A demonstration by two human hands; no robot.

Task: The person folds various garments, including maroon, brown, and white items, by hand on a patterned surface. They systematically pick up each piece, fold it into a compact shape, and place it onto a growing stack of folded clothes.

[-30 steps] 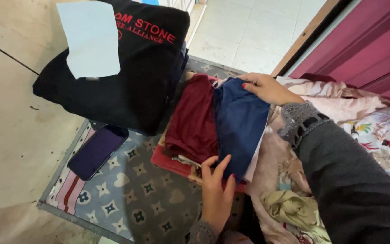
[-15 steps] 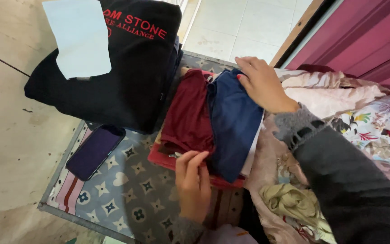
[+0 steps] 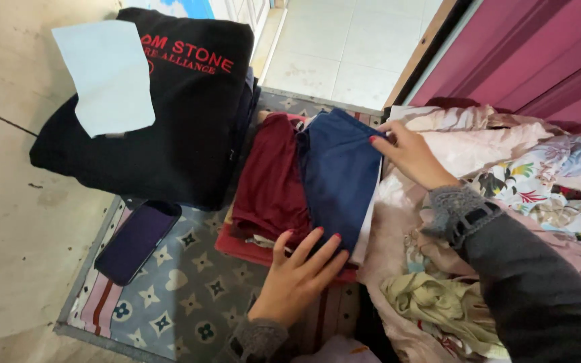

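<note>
My left hand (image 3: 297, 279) lies flat with its fingers spread, gripping nothing, the fingertips pressing the near edge of the folded blue garment (image 3: 336, 176) at lower centre of the frame. My right hand (image 3: 411, 153) sits at the garment's far right corner, right of centre, fingers loosely bent against the cloth; I cannot tell whether it pinches the edge or only touches it. The blue garment is a smooth, matte rectangle lying at centre frame, on top of a low stack. Just beside it on the left, touching, is a dark red folded garment (image 3: 272, 181), softer and more rumpled. Beneath both shows a brighter red layer (image 3: 240, 245). To the right spreads a heap of crumpled pale pink and floral fabric (image 3: 506, 175). In the upper left sits a bulky black folded sweatshirt (image 3: 169, 128) with a pale blue sheet of paper (image 3: 105, 74) on it. A dark purple phone (image 3: 136, 240) lies at lower left on a patterned mat (image 3: 169, 302).
</note>
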